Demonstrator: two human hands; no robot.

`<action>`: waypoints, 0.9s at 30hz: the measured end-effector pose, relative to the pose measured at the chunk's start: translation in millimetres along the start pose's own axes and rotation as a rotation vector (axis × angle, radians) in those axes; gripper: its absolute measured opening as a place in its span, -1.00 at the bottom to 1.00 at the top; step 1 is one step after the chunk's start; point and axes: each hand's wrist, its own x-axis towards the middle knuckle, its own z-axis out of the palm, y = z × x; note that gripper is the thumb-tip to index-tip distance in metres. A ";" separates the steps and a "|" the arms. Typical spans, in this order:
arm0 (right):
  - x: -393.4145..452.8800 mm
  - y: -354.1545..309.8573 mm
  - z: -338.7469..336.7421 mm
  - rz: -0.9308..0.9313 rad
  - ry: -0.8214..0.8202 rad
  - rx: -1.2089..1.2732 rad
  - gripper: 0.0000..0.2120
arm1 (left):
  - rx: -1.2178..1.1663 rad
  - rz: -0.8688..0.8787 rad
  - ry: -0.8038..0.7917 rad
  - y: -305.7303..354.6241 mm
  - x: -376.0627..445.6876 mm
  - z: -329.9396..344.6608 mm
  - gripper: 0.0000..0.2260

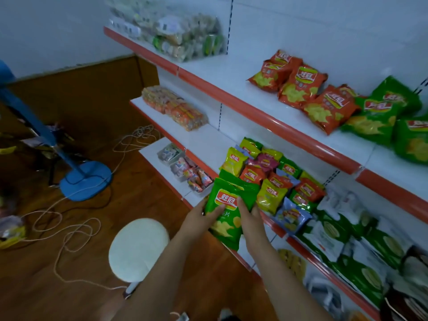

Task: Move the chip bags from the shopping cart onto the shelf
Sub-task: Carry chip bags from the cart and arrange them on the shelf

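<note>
While both hands (228,213) grip green chip bag (228,210) | shelf (273,121) holds bags

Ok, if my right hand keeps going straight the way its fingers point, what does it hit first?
Probably the pile of small chip bags on the middle shelf, just past the green bag the right hand holds; depth is uncertain.

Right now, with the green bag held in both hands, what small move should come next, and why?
Probably ease the green chip bag forward onto the middle shelf, left of the small chip bags. Both the left hand and right hand hold it at the shelf edge, and bare shelf shows there.
</note>
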 end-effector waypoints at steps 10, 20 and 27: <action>179.4 -41.4 20.3 0.162 -0.185 -0.179 -0.28 | 0.114 -0.029 -0.015 20.6 174.7 -46.8 -0.59; 422.2 -80.5 83.3 -0.086 -0.045 -0.472 -0.85 | 0.337 0.086 0.071 53.4 424.3 -88.4 -0.75; 547.1 -66.7 91.5 -0.173 0.185 -0.697 -0.67 | 0.451 0.159 0.039 32.3 566.2 -74.6 -0.72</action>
